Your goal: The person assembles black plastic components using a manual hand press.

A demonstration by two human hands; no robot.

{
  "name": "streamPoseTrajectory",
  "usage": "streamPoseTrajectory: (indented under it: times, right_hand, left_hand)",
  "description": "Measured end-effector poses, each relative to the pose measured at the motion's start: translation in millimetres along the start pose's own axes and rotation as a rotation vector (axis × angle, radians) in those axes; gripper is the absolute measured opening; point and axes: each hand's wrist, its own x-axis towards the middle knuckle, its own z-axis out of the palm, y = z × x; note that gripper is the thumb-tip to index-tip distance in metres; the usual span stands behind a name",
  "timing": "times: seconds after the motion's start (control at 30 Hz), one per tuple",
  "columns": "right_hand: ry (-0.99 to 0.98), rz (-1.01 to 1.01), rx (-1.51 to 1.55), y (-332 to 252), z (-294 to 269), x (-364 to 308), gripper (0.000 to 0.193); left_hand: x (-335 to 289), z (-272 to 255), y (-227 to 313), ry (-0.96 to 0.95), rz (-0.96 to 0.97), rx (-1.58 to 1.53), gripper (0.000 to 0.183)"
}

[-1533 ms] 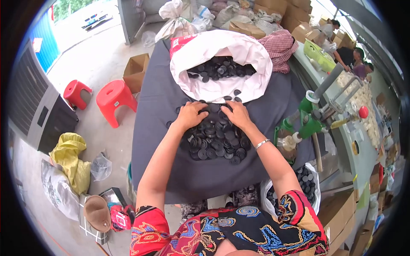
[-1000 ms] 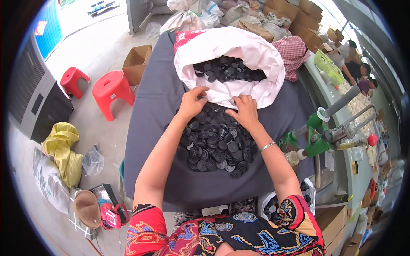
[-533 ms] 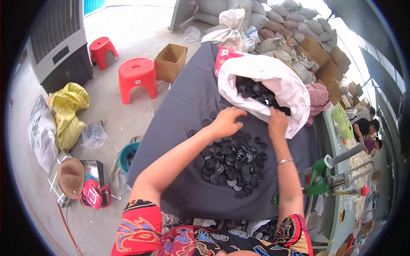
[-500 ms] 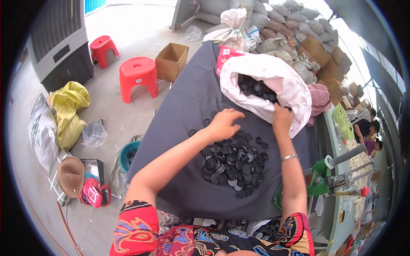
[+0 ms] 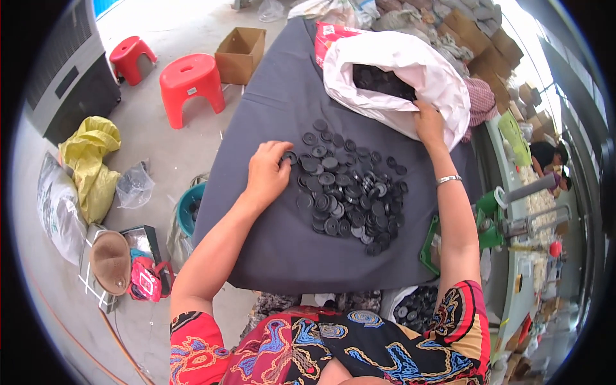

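Note:
A loose pile of small black ridged plastic discs point(image 5: 353, 192) lies on the dark grey cloth point(image 5: 256, 256). At the pile's left edge, my left hand point(image 5: 266, 172) is closed with thumb and fingers on one black disc point(image 5: 289, 157). A white woven sack point(image 5: 359, 110) lies at the back right, its mouth towards me, and more black discs point(image 5: 383, 82) show inside. My right hand point(image 5: 428, 125) grips the sack's near rim, fingers folded over the edge.
Right of the table is a green hand press point(image 5: 491, 221) with a long lever. Below the table's near edge is a container of discs point(image 5: 417, 311). On the left stand red stools point(image 5: 191, 86), a cardboard box point(image 5: 240, 58) and a teal basin point(image 5: 187, 208).
My left hand has moved left from above the pile to its left edge and now holds a disc. My right hand stays on the sack's rim. The whole view has shifted.

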Motion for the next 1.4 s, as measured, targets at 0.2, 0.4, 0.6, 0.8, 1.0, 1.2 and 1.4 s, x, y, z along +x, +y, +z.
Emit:
streamPoseTrajectory:
  times: [0.2,0.4,0.6,0.8,1.0,1.2,1.4]
  right_hand:
    - [0.166,-0.254,0.274,-69,-37,-109,0.040]
    - [-0.168,-0.333,0.356,-111,-64,-217,0.052]
    - [-0.269,-0.227,0.271,-110,-4,-194,0.055]
    - [-0.373,-0.231,0.204,-100,5,-171,0.061]
    - [-0.540,-0.262,0.251,-106,-30,-208,0.064]
    - [-0.534,-0.261,0.220,-89,-42,-234,0.063]
    - [-0.480,-0.182,0.118,-60,-40,-242,0.068]
  left_hand:
    - [-7,-7,10,-0.013,0.144,0.096,0.031]
    - [-30,6,87,-0.451,0.530,-0.013,0.031]
    - [-18,67,74,-0.558,0.463,0.409,0.056]
    - [3,48,73,-0.766,0.345,0.548,0.068]
    - [-28,11,86,-0.858,0.374,0.493,0.064]
    - [-57,-14,86,-0.794,0.423,0.543,0.062]
    - [-74,-35,79,-0.700,0.449,0.558,0.064]
